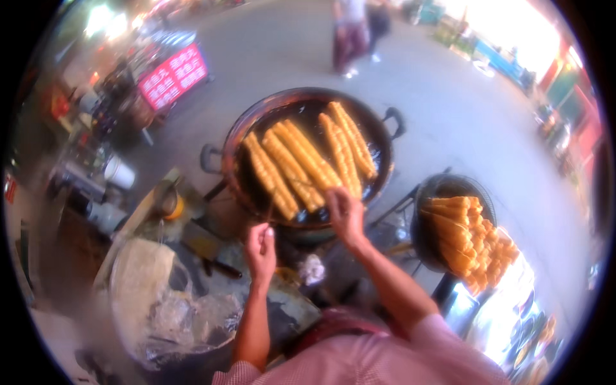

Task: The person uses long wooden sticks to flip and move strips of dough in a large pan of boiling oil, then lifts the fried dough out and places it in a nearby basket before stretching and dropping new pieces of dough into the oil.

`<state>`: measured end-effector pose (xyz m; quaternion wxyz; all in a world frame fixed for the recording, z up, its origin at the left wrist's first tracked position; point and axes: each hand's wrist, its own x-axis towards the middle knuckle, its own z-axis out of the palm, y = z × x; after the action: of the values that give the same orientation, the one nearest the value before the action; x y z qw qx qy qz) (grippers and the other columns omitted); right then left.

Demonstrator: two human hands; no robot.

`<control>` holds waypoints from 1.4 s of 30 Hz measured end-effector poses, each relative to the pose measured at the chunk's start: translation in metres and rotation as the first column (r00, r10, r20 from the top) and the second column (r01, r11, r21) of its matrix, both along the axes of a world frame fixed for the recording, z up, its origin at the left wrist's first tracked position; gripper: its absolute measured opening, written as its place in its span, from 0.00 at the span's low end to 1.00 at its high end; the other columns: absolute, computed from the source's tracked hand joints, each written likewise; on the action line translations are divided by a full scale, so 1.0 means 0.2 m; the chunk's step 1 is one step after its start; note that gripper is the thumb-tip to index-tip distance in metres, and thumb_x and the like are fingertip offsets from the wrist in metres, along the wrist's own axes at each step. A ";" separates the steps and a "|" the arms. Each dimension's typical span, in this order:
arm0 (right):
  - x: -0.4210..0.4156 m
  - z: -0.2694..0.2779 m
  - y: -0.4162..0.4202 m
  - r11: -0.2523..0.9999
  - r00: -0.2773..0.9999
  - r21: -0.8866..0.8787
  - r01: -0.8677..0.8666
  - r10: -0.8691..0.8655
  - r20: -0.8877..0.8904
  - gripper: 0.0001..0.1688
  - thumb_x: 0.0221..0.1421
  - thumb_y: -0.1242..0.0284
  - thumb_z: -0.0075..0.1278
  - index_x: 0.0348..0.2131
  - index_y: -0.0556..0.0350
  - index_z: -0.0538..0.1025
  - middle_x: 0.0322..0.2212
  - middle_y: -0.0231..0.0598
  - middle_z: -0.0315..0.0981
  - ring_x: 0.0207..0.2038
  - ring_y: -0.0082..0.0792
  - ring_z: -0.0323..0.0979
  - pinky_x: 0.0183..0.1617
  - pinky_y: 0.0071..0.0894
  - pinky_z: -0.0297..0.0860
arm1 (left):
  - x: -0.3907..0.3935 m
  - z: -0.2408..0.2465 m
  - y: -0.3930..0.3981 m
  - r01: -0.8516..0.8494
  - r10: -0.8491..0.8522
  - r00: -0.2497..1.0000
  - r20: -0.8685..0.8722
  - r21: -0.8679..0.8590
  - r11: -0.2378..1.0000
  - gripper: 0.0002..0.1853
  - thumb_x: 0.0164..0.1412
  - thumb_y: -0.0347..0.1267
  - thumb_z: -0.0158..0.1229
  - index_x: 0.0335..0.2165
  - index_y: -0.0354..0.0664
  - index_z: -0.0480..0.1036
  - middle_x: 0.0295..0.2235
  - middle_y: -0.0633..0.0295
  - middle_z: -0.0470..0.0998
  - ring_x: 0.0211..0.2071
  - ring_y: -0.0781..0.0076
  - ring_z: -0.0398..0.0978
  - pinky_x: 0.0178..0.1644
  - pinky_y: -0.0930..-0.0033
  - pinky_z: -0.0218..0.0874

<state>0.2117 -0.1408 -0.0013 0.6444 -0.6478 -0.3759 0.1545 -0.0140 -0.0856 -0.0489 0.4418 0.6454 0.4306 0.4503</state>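
Observation:
A large round pan (pixel 232 192) of dark oil holds several long golden fried dough sticks (pixel 305 156), lying side by side at a slant. At the pan's near rim, my left hand (pixel 261 248) is closed on a thin stick (pixel 271 208) that points up over the leftmost dough. My right hand (pixel 345 211) is over the near right part of the rim, beside the lower ends of the middle dough sticks. Its fingers are closed on another thin stick (pixel 301 182), which reaches left across the dough. The exact tips of both thin sticks are blurred.
A wire basket (pixel 487 204) with a pile of fried dough (pixel 464 236) stands at the right. On the left are a work table with plastic sheeting (pixel 192 313), a dark-handled tool (pixel 226 269) and a white bucket (pixel 119 172). Beyond the pan, people (pixel 351 33) walk near a red sign (pixel 173 76).

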 end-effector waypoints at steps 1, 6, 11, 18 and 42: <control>-0.01 0.00 0.00 0.999 1.000 0.046 0.009 -0.009 -0.009 0.07 0.68 0.77 0.54 0.43 0.63 0.78 0.31 0.35 0.78 0.31 0.18 0.74 0.35 0.23 0.71 | 0.01 0.01 0.00 0.005 -0.005 1.000 0.018 -0.011 1.000 0.10 0.72 0.30 0.55 0.46 0.34 0.72 0.37 0.66 0.76 0.37 0.84 0.73 0.42 0.78 0.66; -0.01 -0.01 0.01 1.000 0.999 -0.008 0.002 -0.003 -0.046 0.08 0.68 0.75 0.54 0.43 0.62 0.79 0.26 0.29 0.75 0.29 0.15 0.70 0.32 0.19 0.66 | 0.00 0.07 -0.03 -0.022 0.022 0.999 0.047 -0.004 1.000 0.11 0.72 0.30 0.57 0.46 0.34 0.73 0.34 0.68 0.76 0.34 0.85 0.72 0.38 0.79 0.65; 0.01 -0.10 0.04 0.998 0.955 -0.051 -0.047 0.060 0.289 0.05 0.63 0.80 0.56 0.40 0.60 0.79 0.33 0.47 0.80 0.32 0.40 0.81 0.36 0.34 0.74 | -0.01 0.06 -0.03 -0.042 0.043 0.998 0.043 -0.009 0.999 0.10 0.71 0.31 0.57 0.46 0.36 0.74 0.31 0.72 0.74 0.29 0.89 0.67 0.32 0.82 0.59; -0.08 0.00 0.00 0.980 0.843 0.062 -0.188 0.129 0.523 0.08 0.58 0.84 0.56 0.39 0.59 0.77 0.39 0.49 0.79 0.39 0.53 0.80 0.41 0.43 0.75 | 0.00 0.01 0.08 -0.176 0.171 0.981 0.088 0.050 0.983 0.11 0.71 0.31 0.57 0.45 0.34 0.73 0.36 0.64 0.78 0.38 0.82 0.74 0.44 0.76 0.67; -0.04 0.04 -0.03 0.975 0.978 0.086 -0.207 0.202 0.060 0.09 0.69 0.78 0.50 0.43 0.64 0.80 0.36 0.40 0.77 0.40 0.30 0.81 0.43 0.27 0.78 | 0.13 0.07 0.10 -0.091 0.084 0.995 0.051 0.144 0.985 0.09 0.70 0.30 0.58 0.44 0.33 0.74 0.34 0.64 0.79 0.35 0.83 0.75 0.40 0.77 0.67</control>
<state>0.2040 -0.1476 0.0068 0.6445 -0.5790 -0.4634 0.1861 0.0124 -0.0656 -0.0354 0.3827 0.6463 0.4143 0.5140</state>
